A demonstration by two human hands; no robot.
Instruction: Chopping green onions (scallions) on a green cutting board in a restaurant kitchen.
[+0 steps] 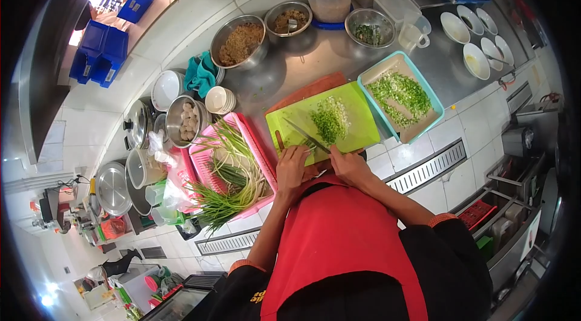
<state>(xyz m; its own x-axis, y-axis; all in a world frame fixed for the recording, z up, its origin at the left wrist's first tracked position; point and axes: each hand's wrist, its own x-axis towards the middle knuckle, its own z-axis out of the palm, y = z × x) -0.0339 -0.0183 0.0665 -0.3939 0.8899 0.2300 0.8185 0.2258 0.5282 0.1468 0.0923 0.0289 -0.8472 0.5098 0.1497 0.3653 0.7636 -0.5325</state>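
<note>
My right hand grips a kitchen knife near the front edge of a lime-green cutting board. The blade slants away across the board to the upper left. Beside the blade, the fingers of my left hand hold a small bunch of green stalks, likely spring onion, against the board. A heap of chopped spring onion lies just beyond the knife. More chopped spring onion fills part of a turquoise-rimmed tray on the right. Whole spring onions lie in a pink plastic basket to the left.
Behind the board stand steel bowls of a brown mixture, a plastic tub and a measuring jug. A steel pot of pale balls and stacked cups are at left. Several white bowls sit at far right.
</note>
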